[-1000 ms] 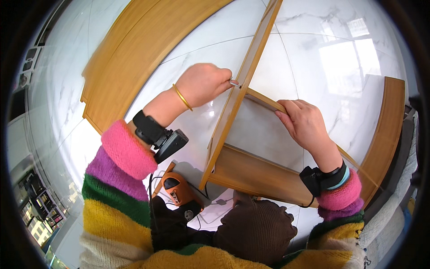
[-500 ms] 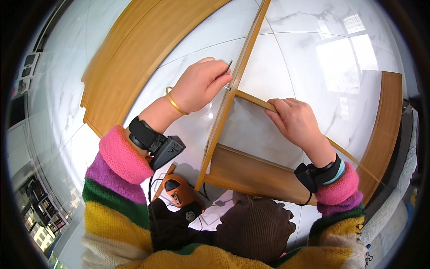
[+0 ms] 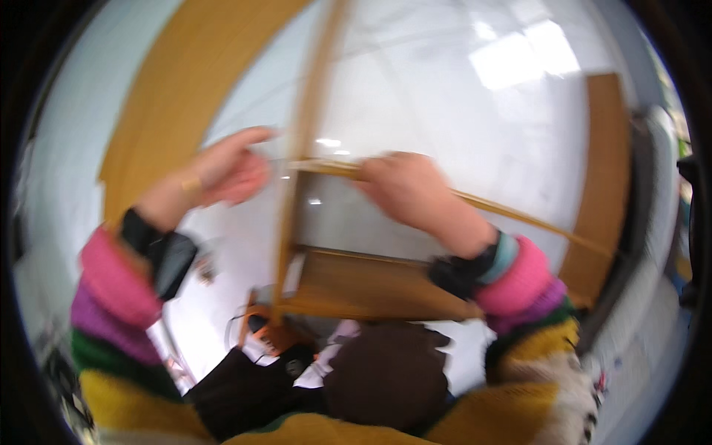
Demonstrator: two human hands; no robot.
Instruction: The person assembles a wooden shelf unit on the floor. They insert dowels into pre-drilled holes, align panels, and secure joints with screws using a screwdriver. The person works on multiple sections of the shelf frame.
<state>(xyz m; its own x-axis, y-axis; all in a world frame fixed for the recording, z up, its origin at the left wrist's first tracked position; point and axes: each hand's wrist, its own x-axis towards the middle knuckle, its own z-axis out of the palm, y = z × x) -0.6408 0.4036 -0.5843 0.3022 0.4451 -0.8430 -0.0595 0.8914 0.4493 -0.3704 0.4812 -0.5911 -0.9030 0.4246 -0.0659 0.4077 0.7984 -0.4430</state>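
The place where the slim wooden crosspiece (image 3: 512, 212) meets the long upright wooden panel (image 3: 311, 89) lies between the two hands. The panel's long axis runs up and down the view, its top leaning slightly right; the crosspiece heads off rightward from it, sloping a little downward. The right hand (image 3: 404, 185) is clamped over the crosspiece, near its panel end. The left hand (image 3: 231, 170) hangs on the panel's other side, apart from the right, its fingertips just beside the panel and nearer the joint; blur hides whether it grips anything. Below the crosspiece, a wide brown board (image 3: 360, 285) also adjoins the panel, so the pieces bound an open-sided bay over the floor (image 3: 445, 81). Beyond that bay, no container can be made out. An orange-and-black power tool (image 3: 268, 340) lies near the panel's lower end.
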